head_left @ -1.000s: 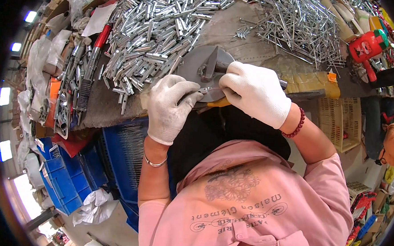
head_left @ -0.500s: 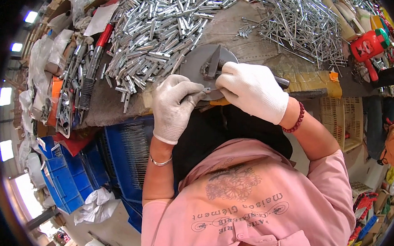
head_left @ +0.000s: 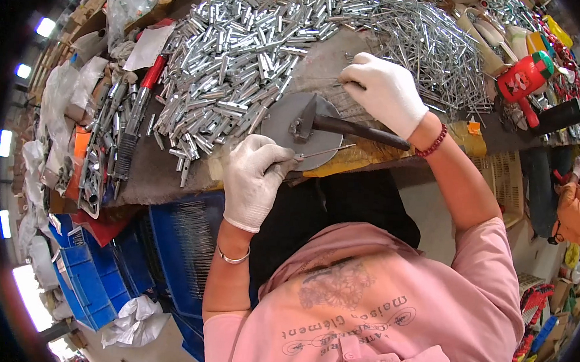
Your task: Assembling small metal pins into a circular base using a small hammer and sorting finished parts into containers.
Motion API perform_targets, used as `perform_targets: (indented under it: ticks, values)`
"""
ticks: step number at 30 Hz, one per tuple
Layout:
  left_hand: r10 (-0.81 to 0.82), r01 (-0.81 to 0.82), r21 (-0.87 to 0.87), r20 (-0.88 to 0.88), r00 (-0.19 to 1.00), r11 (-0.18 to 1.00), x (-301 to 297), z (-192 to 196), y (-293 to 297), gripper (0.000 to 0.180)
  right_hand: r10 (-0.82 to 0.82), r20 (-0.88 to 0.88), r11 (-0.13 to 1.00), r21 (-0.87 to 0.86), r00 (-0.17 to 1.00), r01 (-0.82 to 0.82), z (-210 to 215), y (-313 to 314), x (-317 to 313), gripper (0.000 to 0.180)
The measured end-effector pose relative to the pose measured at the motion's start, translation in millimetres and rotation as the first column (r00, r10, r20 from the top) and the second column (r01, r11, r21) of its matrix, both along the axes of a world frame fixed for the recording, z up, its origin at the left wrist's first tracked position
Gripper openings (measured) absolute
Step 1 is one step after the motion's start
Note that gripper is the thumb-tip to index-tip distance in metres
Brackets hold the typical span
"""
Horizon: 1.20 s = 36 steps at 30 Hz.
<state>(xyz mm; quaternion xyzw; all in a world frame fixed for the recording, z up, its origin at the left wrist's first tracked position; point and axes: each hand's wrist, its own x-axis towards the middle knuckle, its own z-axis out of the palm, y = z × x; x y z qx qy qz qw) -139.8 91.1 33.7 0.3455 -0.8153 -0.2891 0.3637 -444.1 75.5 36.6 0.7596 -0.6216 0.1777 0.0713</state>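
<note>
My left hand (head_left: 256, 179), in a white knit glove, pinches a small metal tube (head_left: 298, 157) at the near edge of a round grey metal plate (head_left: 277, 118). From the tube a thin metal rod (head_left: 331, 150) sticks out to the right, over the plate. A hammer (head_left: 361, 130) rests with its head on the plate and its dark handle pointing right. Beyond the handle, my right hand (head_left: 387, 94), gloved too, is over the bench close to the heap of thin rods (head_left: 434, 54). Its fingers are closed; what is between them is too small to tell.
A large heap of short metal tubes (head_left: 233, 66) spreads over the far left of the bench. A red bottle-shaped container (head_left: 523, 78) stands at right. Tools with a red handle (head_left: 153, 72) lie at left. Blue bins (head_left: 91, 279) are below left, a yellowish crate (head_left: 506, 182) below right.
My right hand has left the hammer and the plate's near edge and moved away toward the rods. A thin rod now shows projecting from the tube in my left hand, which stays near the plate.
</note>
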Motion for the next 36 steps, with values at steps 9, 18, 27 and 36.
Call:
perform_targets:
  ticks: [9,18,27,36]
  values:
    - [0.054,-0.046,-0.163,0.044,0.998,0.985,0.5,-7.6,15.8,0.014,0.083,0.015,0.996,-0.034,0.996,-0.082,7.6,5.1,18.7,0.010]
    - [0.050,-0.052,-0.207,-0.017,0.999,0.977,-0.3,-21.6,10.7,0.016,0.361,0.302,0.928,-0.028,0.882,-0.371,48.1,59.3,96.5,0.029]
    - [0.042,-0.044,-0.131,-0.015,0.999,0.990,3.9,-13.3,8.3,0.011,0.290,0.512,0.941,0.004,0.808,-0.340,37.8,64.3,106.1,0.052]
    - [0.039,-0.044,-0.177,-0.032,0.999,0.983,-1.4,-25.4,19.8,0.014,0.355,0.261,0.920,0.072,0.898,-0.385,44.4,78.3,107.9,0.051]
